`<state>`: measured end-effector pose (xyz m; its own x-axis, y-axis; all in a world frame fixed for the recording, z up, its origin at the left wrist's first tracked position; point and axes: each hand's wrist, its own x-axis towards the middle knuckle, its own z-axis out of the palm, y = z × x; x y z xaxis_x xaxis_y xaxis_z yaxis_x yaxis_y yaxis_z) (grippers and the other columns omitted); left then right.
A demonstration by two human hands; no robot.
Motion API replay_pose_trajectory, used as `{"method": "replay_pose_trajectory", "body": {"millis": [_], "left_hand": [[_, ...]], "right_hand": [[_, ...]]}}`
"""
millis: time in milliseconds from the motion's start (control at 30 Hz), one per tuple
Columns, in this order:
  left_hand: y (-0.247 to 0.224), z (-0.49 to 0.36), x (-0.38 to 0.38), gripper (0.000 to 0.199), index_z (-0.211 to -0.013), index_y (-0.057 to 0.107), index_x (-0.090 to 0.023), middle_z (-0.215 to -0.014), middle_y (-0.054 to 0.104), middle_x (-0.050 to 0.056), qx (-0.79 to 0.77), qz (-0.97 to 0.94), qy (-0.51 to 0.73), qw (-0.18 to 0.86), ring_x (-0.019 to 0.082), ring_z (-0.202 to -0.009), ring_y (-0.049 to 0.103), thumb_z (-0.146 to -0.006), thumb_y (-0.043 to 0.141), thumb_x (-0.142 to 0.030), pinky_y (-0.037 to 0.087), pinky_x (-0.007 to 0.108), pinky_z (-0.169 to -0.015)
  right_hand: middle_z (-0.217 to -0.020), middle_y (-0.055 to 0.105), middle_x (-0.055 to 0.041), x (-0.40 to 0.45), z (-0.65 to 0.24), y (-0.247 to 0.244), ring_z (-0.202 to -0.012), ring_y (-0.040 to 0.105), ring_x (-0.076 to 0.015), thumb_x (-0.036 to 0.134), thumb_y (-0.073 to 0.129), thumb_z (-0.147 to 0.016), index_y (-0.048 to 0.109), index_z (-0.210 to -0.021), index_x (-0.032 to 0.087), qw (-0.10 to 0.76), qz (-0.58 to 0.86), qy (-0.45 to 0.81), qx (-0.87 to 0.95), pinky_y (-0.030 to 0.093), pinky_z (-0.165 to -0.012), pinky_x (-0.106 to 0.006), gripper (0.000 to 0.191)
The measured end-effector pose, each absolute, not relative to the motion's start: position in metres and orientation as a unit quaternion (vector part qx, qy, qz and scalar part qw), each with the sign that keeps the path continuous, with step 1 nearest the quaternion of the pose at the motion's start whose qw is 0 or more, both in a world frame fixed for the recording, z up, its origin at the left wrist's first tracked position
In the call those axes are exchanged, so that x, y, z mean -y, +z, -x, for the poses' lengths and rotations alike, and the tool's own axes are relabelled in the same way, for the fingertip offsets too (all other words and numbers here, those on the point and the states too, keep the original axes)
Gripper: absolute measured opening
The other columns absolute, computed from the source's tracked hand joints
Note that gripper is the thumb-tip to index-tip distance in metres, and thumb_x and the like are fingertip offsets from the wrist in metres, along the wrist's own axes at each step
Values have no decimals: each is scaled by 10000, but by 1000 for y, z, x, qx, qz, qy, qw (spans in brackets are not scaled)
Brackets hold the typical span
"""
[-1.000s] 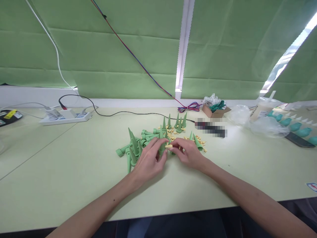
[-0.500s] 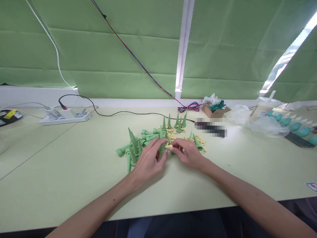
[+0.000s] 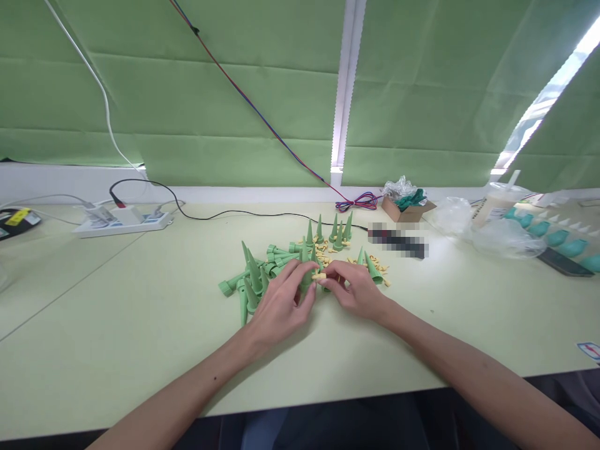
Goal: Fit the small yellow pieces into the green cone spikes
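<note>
Right of the middle of the pile, my left hand [image 3: 284, 297] and my right hand [image 3: 354, 289] meet, fingertips nearly touching. Between them is a small yellow plastic piece [image 3: 319, 276], pinched by the thumb and forefinger of each hand. Just behind the fingers stand green plastic cones [image 3: 313, 255] with pointed tips, partly hidden by my hands. More green cones [image 3: 253, 275] lie or stand heaped beside my left hand. Loose yellow pieces [image 3: 323, 253] are scattered behind my hands, and others [image 3: 377, 265] lie past my right knuckles around a tilted green cone [image 3: 374, 269].
A white power strip [image 3: 124, 223] sits at the back left, its black cable [image 3: 244, 212] running across the table. At the back right are a small cardboard box [image 3: 407, 211], plastic bags [image 3: 509, 240], a drink cup [image 3: 497, 203], teal bulb-shaped items [image 3: 557, 237] and a dark phone [image 3: 565, 262].
Both hands keep almost the same place and grip. The yellow piece between the fingertips looks slightly turned. The whole view has shifted a little.
</note>
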<state>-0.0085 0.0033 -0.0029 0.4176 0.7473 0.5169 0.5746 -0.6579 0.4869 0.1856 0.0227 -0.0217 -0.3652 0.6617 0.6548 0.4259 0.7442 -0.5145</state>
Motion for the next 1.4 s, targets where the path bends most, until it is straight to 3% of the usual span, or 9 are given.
{"method": "replay_pose_trajectory", "body": {"millis": [1200,1400], "left_hand": [[-3,7,-6,286,-1172,537,-223,-995,580,10,-381,-826,395,129,44,-534,466,-897,535,-148,440,203,-570],[2,7,-5,399,-1326,465,-256,-915,609,13,-398,-815,393,155,78,-550,501,-930,514,-227,451,219,-564]], "right_hand": [[-647,503,25,-22,-185,-19,-552,402,-99,229,555,-935,538,-810,189,472,315,113,815,337,-532,-225,132],[-636,516,30,-21,-185,-18,-519,415,-88,218,579,-916,543,-829,187,492,308,100,808,356,-506,-216,99]]}}
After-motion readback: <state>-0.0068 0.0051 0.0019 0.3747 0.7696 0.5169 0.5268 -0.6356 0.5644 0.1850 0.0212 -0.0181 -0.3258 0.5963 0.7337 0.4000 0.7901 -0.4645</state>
